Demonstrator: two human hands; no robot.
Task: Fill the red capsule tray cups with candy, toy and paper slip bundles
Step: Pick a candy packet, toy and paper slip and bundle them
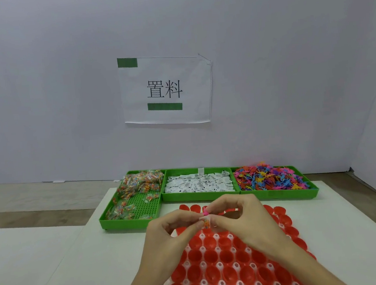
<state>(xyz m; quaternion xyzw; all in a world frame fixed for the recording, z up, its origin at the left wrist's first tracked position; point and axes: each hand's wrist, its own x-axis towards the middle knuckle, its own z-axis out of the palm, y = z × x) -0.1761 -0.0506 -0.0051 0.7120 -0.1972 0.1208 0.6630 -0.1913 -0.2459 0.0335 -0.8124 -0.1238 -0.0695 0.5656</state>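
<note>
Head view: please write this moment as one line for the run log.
step: bundling | left hand + right hand: pinch bundle over red capsule tray | visible cups: empty | green trays: stocked

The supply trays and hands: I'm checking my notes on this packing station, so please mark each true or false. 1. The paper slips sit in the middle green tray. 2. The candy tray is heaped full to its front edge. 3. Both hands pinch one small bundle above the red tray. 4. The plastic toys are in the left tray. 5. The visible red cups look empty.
1. True: the paper slips fill the middle green tray.
2. False: the candy tray shows bare grid floor near its front.
3. True: the left hand and right hand pinch the bundle over the red tray.
4. False: the plastic toys lie in the right tray.
5. True.
</note>
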